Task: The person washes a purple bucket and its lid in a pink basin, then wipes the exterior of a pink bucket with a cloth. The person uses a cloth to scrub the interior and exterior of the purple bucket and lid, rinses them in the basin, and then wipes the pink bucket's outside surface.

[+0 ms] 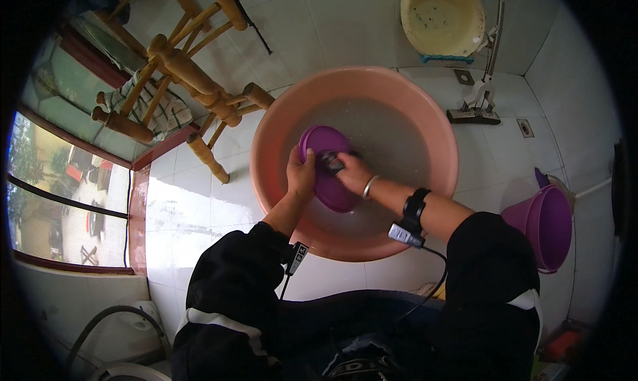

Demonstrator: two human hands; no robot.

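A large pink round tub [444, 142] with cloudy water in it stands on the floor in front of me. Over the water, inside the tub, a purple plastic basin [334, 193] is tilted up. My left hand [301, 174] grips its left rim, thumb on the inner side. My right hand [355, 175] is closed round a small dark scrubbing pad or cloth [330, 160], pressed against the purple surface; blur keeps me from telling its exact kind.
At the left stands a wooden rack [193, 75] with turned legs, a checked cloth [166, 112] behind it. A purple bucket [555, 228] is on the right. A mop [482, 98] and a cream enamel basin [444, 19] are against the far wall.
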